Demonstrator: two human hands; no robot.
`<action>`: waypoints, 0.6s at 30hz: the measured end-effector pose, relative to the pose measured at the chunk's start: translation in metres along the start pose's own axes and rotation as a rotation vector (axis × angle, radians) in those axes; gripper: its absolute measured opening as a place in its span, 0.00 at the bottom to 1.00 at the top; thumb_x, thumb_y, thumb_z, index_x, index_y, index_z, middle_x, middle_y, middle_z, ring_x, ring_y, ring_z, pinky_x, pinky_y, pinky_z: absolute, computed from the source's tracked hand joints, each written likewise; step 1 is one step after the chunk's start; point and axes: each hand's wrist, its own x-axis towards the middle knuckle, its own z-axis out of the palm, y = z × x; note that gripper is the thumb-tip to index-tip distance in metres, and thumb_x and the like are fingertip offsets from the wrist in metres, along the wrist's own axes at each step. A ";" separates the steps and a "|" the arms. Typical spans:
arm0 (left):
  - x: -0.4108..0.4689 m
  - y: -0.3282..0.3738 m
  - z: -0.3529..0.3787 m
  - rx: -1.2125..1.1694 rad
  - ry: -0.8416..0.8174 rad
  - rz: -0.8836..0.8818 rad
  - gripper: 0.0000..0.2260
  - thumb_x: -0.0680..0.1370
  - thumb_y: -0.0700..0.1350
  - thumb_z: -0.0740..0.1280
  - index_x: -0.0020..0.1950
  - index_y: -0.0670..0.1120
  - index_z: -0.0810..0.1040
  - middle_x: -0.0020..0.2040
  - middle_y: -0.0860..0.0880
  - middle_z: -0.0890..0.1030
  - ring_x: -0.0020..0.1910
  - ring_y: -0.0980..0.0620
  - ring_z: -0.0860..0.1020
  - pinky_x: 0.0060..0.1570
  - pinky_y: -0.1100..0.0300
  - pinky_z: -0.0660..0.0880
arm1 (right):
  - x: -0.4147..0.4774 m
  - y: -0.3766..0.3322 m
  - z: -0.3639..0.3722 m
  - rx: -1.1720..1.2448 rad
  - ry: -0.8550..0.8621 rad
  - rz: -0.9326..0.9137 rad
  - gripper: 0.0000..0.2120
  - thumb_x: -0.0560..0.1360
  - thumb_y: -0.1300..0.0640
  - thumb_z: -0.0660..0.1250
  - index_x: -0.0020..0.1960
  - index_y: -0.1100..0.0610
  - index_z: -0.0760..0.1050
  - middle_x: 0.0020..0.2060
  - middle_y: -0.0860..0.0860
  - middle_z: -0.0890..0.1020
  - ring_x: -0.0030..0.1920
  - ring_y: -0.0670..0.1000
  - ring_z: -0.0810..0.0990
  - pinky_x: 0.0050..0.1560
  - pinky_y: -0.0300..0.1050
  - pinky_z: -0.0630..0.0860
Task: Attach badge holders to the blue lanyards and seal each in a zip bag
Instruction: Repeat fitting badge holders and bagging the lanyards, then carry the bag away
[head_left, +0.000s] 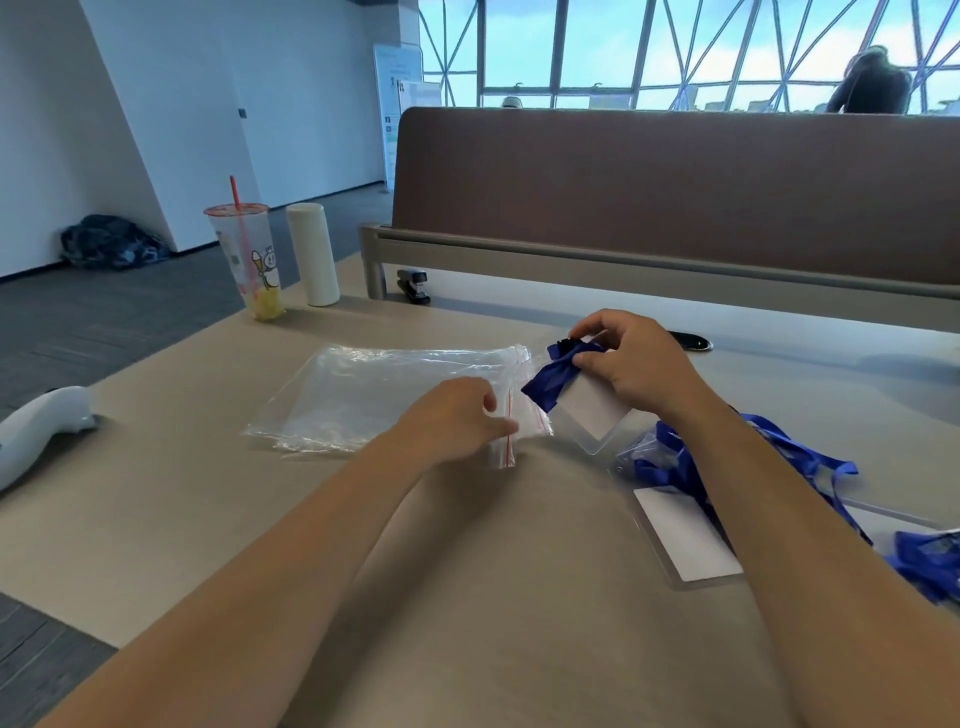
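Office table (218, 519) by glass wall | right hand (631, 364) grips bunched blue lanyard (548, 382) with badge holder (592, 413), just right of zip bags (384, 395) | left hand (457, 415) pinches top zip bag (508, 447) at red-lined mouth | tip: spread mouth wide, feed bundle in compact, press seal end to end | text: cup (249, 260) cartoon only, far poster (397, 93) unreadable

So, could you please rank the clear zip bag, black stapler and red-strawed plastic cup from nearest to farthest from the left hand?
1. Clear zip bag, pinched by the left hand.
2. Black stapler, farther back by the grey divider post.
3. Plastic cup with red straw, far back-left.
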 end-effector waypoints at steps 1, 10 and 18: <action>0.003 0.004 0.003 0.010 0.001 -0.005 0.15 0.76 0.58 0.69 0.53 0.48 0.75 0.48 0.53 0.77 0.49 0.51 0.75 0.51 0.56 0.73 | 0.001 0.002 -0.001 -0.017 0.013 0.003 0.09 0.77 0.57 0.70 0.56 0.49 0.77 0.52 0.52 0.80 0.48 0.52 0.77 0.40 0.39 0.72; 0.020 0.029 0.013 0.114 -0.036 -0.045 0.12 0.75 0.51 0.70 0.39 0.49 0.69 0.34 0.51 0.73 0.37 0.49 0.74 0.42 0.56 0.71 | 0.004 0.006 -0.001 -0.083 0.001 -0.001 0.09 0.77 0.57 0.69 0.57 0.49 0.76 0.52 0.50 0.78 0.48 0.51 0.76 0.45 0.42 0.72; 0.024 0.018 0.015 0.031 0.031 -0.070 0.06 0.76 0.43 0.69 0.48 0.43 0.83 0.47 0.47 0.83 0.47 0.48 0.80 0.52 0.55 0.78 | 0.005 0.001 0.000 -0.102 0.037 -0.020 0.11 0.77 0.57 0.69 0.59 0.51 0.76 0.51 0.49 0.77 0.49 0.50 0.76 0.45 0.40 0.72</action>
